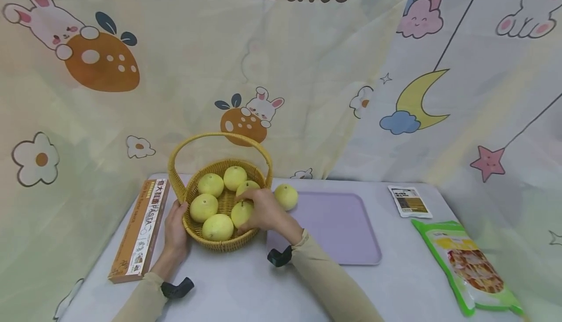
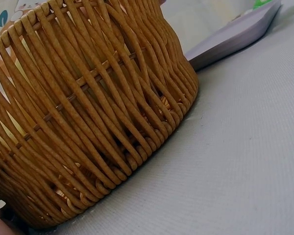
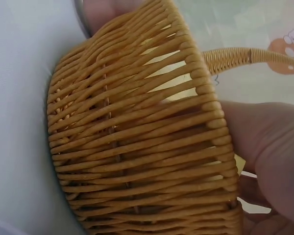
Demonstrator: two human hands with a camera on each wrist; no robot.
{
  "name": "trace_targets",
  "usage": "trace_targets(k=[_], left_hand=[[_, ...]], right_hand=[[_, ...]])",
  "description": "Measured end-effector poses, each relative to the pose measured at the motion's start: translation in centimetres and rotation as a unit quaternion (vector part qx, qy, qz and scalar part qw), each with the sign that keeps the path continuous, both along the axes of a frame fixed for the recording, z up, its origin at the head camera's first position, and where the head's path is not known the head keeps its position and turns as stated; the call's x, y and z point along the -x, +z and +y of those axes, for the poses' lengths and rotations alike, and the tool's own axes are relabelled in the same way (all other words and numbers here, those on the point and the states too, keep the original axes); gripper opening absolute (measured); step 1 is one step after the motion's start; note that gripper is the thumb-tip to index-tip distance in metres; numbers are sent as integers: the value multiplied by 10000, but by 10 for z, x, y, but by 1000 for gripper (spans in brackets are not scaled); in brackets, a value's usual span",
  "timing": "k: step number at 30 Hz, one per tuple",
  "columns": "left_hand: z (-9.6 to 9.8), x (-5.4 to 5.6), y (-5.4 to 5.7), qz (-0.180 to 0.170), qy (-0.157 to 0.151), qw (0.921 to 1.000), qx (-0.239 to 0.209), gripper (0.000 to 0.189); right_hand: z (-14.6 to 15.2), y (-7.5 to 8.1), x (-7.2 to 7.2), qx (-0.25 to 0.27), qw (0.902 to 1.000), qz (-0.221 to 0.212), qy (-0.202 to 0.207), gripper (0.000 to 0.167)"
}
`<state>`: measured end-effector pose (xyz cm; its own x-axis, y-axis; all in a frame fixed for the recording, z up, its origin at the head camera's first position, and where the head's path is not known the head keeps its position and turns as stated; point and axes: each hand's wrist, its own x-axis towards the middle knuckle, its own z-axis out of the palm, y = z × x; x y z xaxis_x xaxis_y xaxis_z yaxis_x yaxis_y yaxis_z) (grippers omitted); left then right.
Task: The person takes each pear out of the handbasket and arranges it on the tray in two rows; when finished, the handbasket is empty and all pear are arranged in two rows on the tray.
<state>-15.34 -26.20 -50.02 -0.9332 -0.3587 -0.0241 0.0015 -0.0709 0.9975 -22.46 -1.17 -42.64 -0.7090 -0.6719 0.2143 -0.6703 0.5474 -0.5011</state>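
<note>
Hands, head view: right hand curls round a pale-yellow fruit inside the wicker basket, right side; left hand touches the basket's left side, whether gripping cannot tell. Step looks like handling fruit singly; next move likely calls for a steady basket. Loose fruit by the purple tray's far left corner. White tabletop, pasta box left, green bag right, printed cloth far. Left wrist: basket's base on tabletop. Right wrist: right hand's digits beyond the rim.
</note>
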Motion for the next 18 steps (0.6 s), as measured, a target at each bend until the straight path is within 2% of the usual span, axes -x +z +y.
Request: trace_targets(k=[10, 14, 18], left_hand=[[-1, 2, 0, 40, -45, 10000, 64, 58], [0, 1, -1, 39, -53, 10000, 22, 58], [0, -1, -2, 54, -62, 10000, 2, 57]], right_hand=[[6, -2, -1, 916, 9954, -234, 138, 76], [8, -3, 0, 1474, 9881, -231, 378, 73], [10, -5, 0, 1887, 9793, -407, 606, 71]])
